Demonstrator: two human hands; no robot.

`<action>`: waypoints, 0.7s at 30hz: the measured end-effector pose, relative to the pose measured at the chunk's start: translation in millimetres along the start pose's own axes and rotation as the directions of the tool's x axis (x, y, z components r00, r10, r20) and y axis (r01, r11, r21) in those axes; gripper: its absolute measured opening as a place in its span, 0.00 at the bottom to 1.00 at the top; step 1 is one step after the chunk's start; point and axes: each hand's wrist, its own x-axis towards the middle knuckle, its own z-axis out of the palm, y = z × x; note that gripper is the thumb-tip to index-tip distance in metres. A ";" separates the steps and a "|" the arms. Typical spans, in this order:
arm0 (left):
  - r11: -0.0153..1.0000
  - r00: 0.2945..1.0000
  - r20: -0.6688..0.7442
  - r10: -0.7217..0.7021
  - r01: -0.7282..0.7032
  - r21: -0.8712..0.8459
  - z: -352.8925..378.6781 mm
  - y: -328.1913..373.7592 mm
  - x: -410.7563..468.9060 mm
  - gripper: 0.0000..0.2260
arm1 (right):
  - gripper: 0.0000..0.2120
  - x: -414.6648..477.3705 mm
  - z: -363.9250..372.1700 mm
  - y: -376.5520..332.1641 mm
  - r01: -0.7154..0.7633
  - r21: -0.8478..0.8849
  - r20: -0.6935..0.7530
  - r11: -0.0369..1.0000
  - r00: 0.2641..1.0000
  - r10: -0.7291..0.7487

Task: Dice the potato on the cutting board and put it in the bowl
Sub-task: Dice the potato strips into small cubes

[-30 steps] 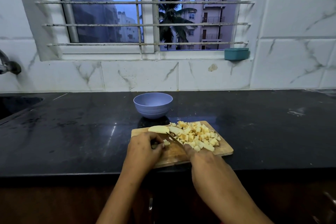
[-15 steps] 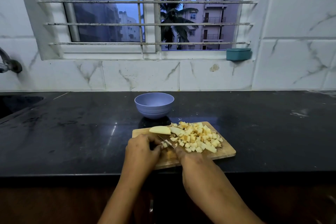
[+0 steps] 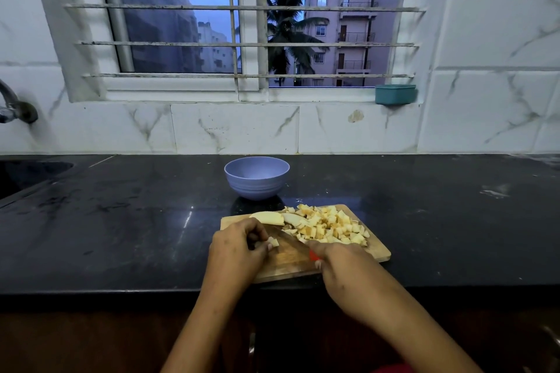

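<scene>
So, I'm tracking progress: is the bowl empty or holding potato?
Seemingly empty: the bowl shows only bare inner wall, though its bottom is hidden. The diced potato lies piled on the cutting board.

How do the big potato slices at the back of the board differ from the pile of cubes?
The slices are long, pale and whole; the cubes are small and blocky. The slices lie flat at the board's back left; the cubes heap across its right half. Both are potato on the board.
</scene>
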 end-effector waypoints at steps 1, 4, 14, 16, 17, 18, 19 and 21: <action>1.000 1.000 -0.001 0.007 -0.007 -0.003 0.1 0.0 -0.2 0.08 | 0.23 -0.5 0.0 0.8 0.008 0.029 -0.026 1.000 1.000 -0.007; 0.999 1.000 0.006 0.015 -0.014 -0.028 -1.3 -1.5 -0.5 0.08 | 0.22 -3.3 0.8 -0.6 0.042 0.070 -0.090 0.997 0.995 -0.035; 1.000 0.999 -0.027 0.018 -0.018 0.013 -4.1 -5.7 -3.5 0.07 | 0.25 -7.4 13.2 -17.1 0.061 0.009 -0.061 0.998 0.996 -0.060; 1.000 1.000 -0.016 0.004 -0.004 0.022 -4.5 -5.0 -2.7 0.06 | 0.25 -4.9 15.1 -19.1 0.061 0.000 -0.040 0.998 0.997 -0.061; 1.000 1.000 -0.012 0.002 -0.001 0.024 -4.7 -4.5 -2.2 0.06 | 0.26 -3.5 15.4 -19.5 0.057 -0.001 -0.031 0.998 0.998 -0.057; 1.000 1.000 -0.008 -0.001 0.001 0.026 -5.1 -4.5 -1.9 0.07 | 0.26 -1.2 16.0 -20.0 0.055 -0.002 -0.021 0.999 0.998 -0.055; 1.000 1.000 -0.004 -0.004 0.004 0.025 -5.3 -4.1 -1.4 0.07 | 0.27 1.2 16.4 -20.0 0.057 -0.005 -0.014 0.998 0.998 -0.057; 1.000 1.000 0.003 -0.010 0.010 0.020 -5.5 -4.5 -1.3 0.08 | 0.27 4.0 18.5 -20.5 0.066 -0.004 -0.006 0.998 0.998 -0.066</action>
